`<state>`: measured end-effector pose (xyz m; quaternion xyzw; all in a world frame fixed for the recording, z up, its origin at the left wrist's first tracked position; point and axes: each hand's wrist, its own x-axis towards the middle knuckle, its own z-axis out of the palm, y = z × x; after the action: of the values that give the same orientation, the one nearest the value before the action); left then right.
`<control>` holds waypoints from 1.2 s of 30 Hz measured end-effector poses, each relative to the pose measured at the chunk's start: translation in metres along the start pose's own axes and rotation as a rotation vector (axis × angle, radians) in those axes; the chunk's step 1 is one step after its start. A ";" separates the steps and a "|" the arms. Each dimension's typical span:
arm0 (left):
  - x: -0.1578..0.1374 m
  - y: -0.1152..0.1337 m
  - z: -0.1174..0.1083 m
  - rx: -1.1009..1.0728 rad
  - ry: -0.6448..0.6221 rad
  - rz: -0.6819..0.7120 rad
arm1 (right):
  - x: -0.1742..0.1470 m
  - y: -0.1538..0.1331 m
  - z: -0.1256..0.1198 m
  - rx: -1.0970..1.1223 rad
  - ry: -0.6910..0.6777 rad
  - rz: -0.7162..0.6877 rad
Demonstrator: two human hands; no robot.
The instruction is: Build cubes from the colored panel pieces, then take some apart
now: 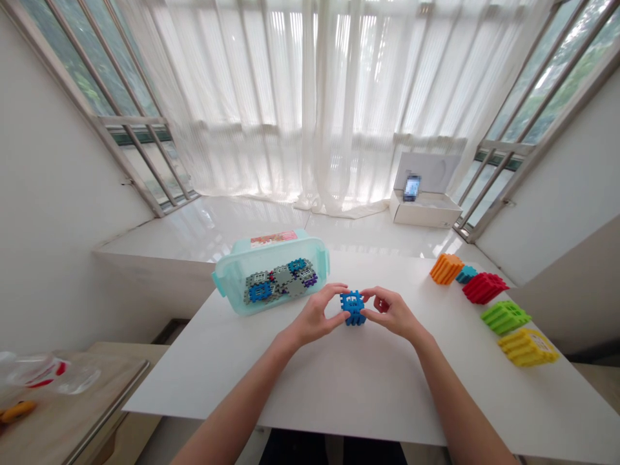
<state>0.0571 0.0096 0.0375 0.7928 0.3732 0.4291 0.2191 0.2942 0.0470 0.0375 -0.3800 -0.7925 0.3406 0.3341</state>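
Observation:
Between my two hands, over the middle of the white table (pixel 310 381), is a small stack of blue notched building blocks (pixel 353 307) with a window-like cut-out on the top one. My left hand (pixel 320 314) grips its left side between thumb and fingers. From the right, my right hand (pixel 390 312) pinches the opposite side with thumb and forefinger, its other fingers curled. To the left, a pale teal plastic bin (pixel 237 303) lies tipped with its opening toward me. Inside it are grey, blue and purple notched blocks (pixel 281 281).
Along the table's right side stand stacks of orange (pixel 445 268), teal (pixel 465 274), red (pixel 484 288), green (pixel 506 317) and yellow blocks (pixel 527 347). An open white box (pixel 426 210) holding a phone (pixel 412 187) sits on the sill. At lower left, a plastic bottle (pixel 53 374) lies on a wooden surface.

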 end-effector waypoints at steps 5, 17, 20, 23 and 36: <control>0.002 -0.007 -0.003 0.002 0.040 -0.049 | 0.000 0.004 -0.006 0.030 0.011 0.046; -0.001 -0.009 0.002 0.030 -0.040 -0.037 | -0.002 0.008 -0.008 -0.018 -0.063 0.074; -0.002 -0.009 0.003 0.048 -0.064 -0.041 | -0.002 0.007 -0.010 -0.052 -0.079 0.076; -0.002 -0.010 0.003 0.075 -0.076 -0.046 | -0.002 0.005 -0.011 -0.085 -0.097 0.069; -0.003 -0.012 0.005 0.152 -0.103 -0.041 | -0.002 0.004 -0.012 -0.163 -0.125 0.042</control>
<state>0.0550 0.0147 0.0253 0.8206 0.4089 0.3535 0.1858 0.3056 0.0507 0.0403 -0.4006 -0.8286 0.3049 0.2448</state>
